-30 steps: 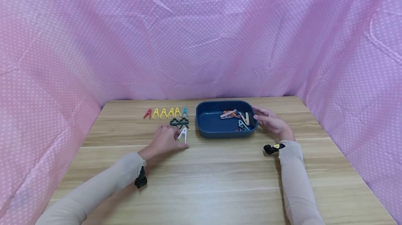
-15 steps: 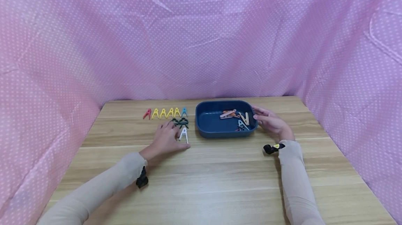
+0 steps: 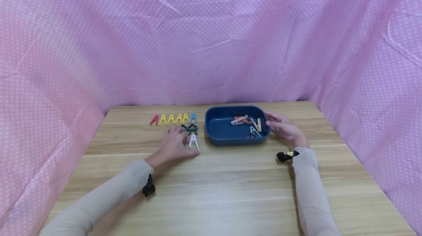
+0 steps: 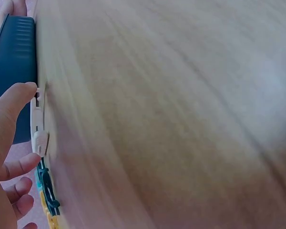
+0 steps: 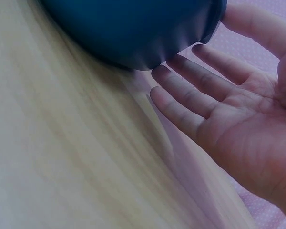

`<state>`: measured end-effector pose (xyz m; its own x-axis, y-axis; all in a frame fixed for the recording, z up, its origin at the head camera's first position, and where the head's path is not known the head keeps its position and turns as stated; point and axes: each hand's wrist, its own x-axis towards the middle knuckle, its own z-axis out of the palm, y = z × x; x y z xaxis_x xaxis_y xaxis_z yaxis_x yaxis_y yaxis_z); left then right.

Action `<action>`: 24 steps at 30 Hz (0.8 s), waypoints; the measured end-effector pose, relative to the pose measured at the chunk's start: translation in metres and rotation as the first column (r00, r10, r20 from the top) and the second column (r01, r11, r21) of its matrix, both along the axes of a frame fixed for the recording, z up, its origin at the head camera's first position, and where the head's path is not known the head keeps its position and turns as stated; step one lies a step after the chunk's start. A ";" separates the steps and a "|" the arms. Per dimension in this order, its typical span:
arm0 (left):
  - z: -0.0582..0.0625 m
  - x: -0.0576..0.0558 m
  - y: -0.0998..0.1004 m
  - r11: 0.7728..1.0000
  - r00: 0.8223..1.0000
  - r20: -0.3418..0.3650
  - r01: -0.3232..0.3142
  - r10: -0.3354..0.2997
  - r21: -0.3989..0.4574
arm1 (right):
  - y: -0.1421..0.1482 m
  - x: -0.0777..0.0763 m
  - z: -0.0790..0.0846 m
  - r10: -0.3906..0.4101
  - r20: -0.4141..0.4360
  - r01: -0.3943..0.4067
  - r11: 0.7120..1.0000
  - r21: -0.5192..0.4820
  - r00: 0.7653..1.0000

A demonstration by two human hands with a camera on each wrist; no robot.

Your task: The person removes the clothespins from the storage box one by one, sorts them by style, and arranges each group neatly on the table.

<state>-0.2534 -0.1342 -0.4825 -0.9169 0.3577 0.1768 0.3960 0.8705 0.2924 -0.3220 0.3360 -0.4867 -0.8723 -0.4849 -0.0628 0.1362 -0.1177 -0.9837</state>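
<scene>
Alignment was what had just changed: within the last second the white clip (image 3: 193,138) had turned slightly on the tabletop (image 3: 230,192), its spread legs swinging rightward while the left hand (image 3: 174,144) barely shifted. That suggested small straightening rather than carrying, and the clip seemed nearly settled in its place. It lay near the left end of the blue bin (image 3: 227,142), narrow end just beside the green clips (image 3: 192,129) and legs toward the person; whether it touched them was hard to tell.

Of the two hands, the left held the white clip lightly, thumb at the leg end and a fingertip at the other. The right hand (image 3: 285,128) had stayed at the bin's right end, fingers extended against the outside, thumb at the rim. Beyond the green pair, the red clip (image 3: 154,119), four yellow clips (image 3: 171,116) and a blue clip (image 3: 193,116) formed a row. More clips (image 3: 258,125) remained inside the bin, mostly toward its right end
</scene>
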 end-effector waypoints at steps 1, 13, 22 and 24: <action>0.001 -0.001 0.000 1.000 1.000 -0.003 0.000 0.000 0.007 | 0.000 0.000 0.000 -0.003 0.004 0.003 1.000 0.002 1.000; 0.026 -0.017 0.015 0.997 0.990 -0.140 0.028 -0.018 0.070 | 0.003 0.000 -0.003 0.002 0.002 -0.002 1.000 0.007 1.000; 0.052 -0.031 0.058 0.986 0.983 -0.149 0.125 -0.108 0.114 | 0.002 -0.002 -0.001 0.022 -0.002 -0.022 1.000 -0.020 1.000; 0.054 -0.035 0.070 0.984 0.981 -0.146 0.141 -0.125 0.108 | 0.002 -0.002 -0.001 0.019 0.002 -0.019 1.000 -0.020 1.000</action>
<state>-0.2883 -0.0641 -0.4281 -0.8264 0.4441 0.3463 0.5495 0.7702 0.3237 -0.3241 0.3379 -0.4876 -0.8626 -0.5028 -0.0550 0.1407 -0.1342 -0.9809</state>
